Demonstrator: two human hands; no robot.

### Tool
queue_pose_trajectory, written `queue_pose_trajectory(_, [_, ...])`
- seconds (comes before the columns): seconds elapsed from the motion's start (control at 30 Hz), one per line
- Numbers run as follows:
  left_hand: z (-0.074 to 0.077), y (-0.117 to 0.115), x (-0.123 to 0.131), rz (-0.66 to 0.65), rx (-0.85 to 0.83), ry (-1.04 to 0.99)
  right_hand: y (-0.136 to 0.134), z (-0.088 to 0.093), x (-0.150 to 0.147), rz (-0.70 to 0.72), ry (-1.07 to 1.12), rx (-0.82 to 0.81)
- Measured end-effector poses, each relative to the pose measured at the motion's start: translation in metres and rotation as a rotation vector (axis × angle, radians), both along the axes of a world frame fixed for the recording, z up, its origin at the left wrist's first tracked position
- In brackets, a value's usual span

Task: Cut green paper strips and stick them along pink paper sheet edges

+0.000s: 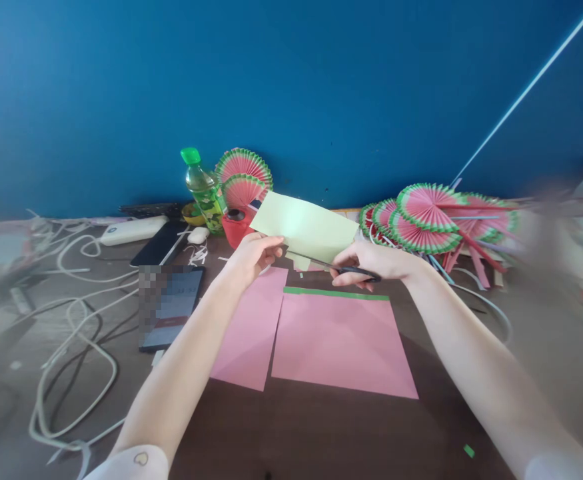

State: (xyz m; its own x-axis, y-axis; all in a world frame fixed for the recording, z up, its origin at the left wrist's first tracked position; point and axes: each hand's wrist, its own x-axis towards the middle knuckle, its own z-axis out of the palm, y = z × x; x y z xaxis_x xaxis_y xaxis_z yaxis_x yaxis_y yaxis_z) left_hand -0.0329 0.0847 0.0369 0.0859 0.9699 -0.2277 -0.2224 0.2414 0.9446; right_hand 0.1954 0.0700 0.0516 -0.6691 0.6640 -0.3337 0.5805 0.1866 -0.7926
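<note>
Above the counter (271, 433), beyond a pink sheet (341, 347) with a green strip (336, 294) along its far edge, the pale green sheet (311, 223) is raised between my two grips. Left grip (258, 255): thumb and fingers pinched on the pale green sheet near its lower left corner. Right grip (358, 263): clamped on the handles of the scissors (344, 269), blades directed left along the lower edge. Step in hand, as I judge it: cutting lengthwise. The next move calls for closing the blades parallel to that edge, paper tensioned, left fingertips clear of the points.

Visibility limits: blade opening and extent of cut cannot be determined. My right grip conceals the sheet's lower right corner. My left forearm (196, 347) covers part of a second pink sheet (251, 333). The counter's far right is blurred.
</note>
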Motion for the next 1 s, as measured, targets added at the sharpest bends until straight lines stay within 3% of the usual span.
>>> queue_pose_trajectory(0.27, [-0.001,0.002,0.0,0.044,-0.016,0.002,0.003,-0.003,0.003,0.016,-0.005,-0.002])
queue_pose_trajectory(0.67, [-0.009,0.003,0.002,-0.002,-0.026,0.006,0.002,-0.002,0.002,0.039,-0.02,-0.047])
queue_pose_trajectory(0.8, [-0.017,0.006,-0.001,0.047,-0.042,0.071,0.002,-0.001,0.005,0.024,-0.031,-0.055])
queue_pose_trajectory(1.0, [-0.033,0.011,-0.007,0.004,-0.043,0.268,0.004,-0.001,0.011,-0.014,-0.055,-0.074])
